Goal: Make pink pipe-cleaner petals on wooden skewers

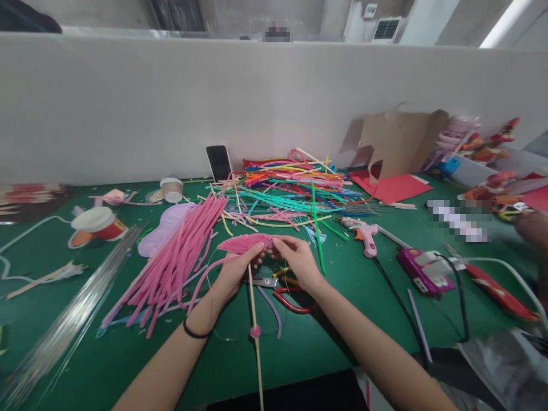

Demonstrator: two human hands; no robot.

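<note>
Both my hands meet over the middle of the green table around a pink fan-shaped piece made of pipe cleaners (244, 243). My left hand (240, 264) grips its lower edge, thumb on top. A thin wooden stick (253, 305) runs down from that hand, with a small pink bead-like piece (255, 331) around it. At the right tip of the fan, my right hand (295, 257) pinches with thumb and finger. A loose pink pipe cleaner (205, 279) hangs from the piece across my left wrist. Beneath the hands lie red-handled scissors (295, 301), partly hidden.
Pink pipe cleaners (175, 257) are bundled at left, near thin clear wires (77, 308) and a paper cup (99, 222). A multicoloured pile (291, 182) lies behind. At right are a pink glue gun (366, 235), a purple power strip (423, 273) and another person's blurred hand (533, 231).
</note>
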